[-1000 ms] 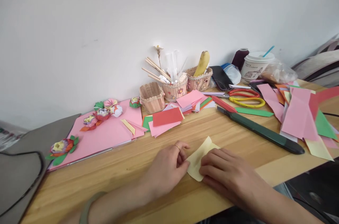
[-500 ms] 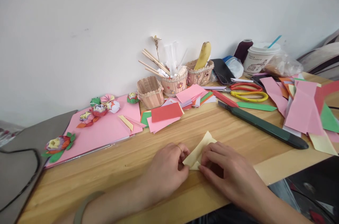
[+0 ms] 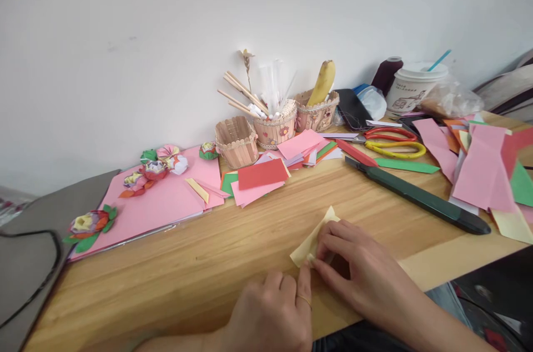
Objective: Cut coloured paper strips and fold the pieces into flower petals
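the pale yellow paper (image 3: 310,244) lies partly folded on the wooden tabletop (image 3: 175,285), near its front edge. the right hand (image 3: 360,260), at the paper's four o'clock, pinches it between thumb and curled fingers. the left hand (image 3: 275,307), at seven o'clock, rests an outstretched index fingertip against its lower corner; whether it pinches i cannot tell. folded paper flowers (image 3: 155,170) sit toward ten o'clock, scissors (image 3: 395,154) toward one.

pale yellow paper (image 3: 308,241), red and yellow scissor handles (image 3: 395,144), dark green tool (image 3: 420,198), pink sheet (image 3: 162,205)
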The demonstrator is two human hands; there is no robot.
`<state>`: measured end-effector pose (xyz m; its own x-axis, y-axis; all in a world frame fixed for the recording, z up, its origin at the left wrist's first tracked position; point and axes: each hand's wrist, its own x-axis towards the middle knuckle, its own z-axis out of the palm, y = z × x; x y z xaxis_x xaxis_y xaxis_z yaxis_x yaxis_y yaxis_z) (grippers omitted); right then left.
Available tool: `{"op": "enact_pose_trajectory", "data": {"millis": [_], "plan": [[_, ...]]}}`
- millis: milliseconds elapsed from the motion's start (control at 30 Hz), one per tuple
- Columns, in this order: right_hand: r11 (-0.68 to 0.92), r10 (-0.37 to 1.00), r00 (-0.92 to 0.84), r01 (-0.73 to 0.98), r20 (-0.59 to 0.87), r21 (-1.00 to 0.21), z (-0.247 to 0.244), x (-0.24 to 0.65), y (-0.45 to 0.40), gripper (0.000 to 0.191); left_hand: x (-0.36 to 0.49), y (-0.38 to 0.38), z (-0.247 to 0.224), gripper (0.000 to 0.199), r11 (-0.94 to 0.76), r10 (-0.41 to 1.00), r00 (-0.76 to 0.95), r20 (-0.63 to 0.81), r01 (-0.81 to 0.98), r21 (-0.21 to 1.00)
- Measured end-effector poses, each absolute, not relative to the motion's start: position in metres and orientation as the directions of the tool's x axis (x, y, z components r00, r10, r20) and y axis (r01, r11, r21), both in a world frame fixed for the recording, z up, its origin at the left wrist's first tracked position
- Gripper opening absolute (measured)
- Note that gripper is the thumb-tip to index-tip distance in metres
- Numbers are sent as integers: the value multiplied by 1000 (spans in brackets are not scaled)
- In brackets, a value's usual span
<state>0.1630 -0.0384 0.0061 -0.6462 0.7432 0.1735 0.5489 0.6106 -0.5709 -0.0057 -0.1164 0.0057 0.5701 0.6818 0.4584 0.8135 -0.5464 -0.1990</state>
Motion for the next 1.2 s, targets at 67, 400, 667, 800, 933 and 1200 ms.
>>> {"op": "enact_pose_trajectory", "data": {"millis": [67,400,667,800,933,1200], "plan": [[618,738,-648,539,188,-572,6,163,-39,17,-5,-118,2,29,-547,682,583,442,807,-222],[685,715,-627,538,309,-491,-2,160,-40,17,-3,-120,-3,30,-542,670,613,418,789,-287],[706,700,-624,532,348,-466,-2,160,-40,18,2,-118,0,26,-522,642,590,490,804,-285],[708,699,-626,538,346,-457,-2,159,-39,19,3,-115,1,26,-517,608,580,542,808,-284],[708,698,-633,537,335,-459,-2,159,-39,19,4,-114,3,26,-513,600,564,568,815,-267],[730,667,-675,508,315,-457,-4,166,-38,15,3,-116,6,29,-530,633,577,516,809,-254]]}}
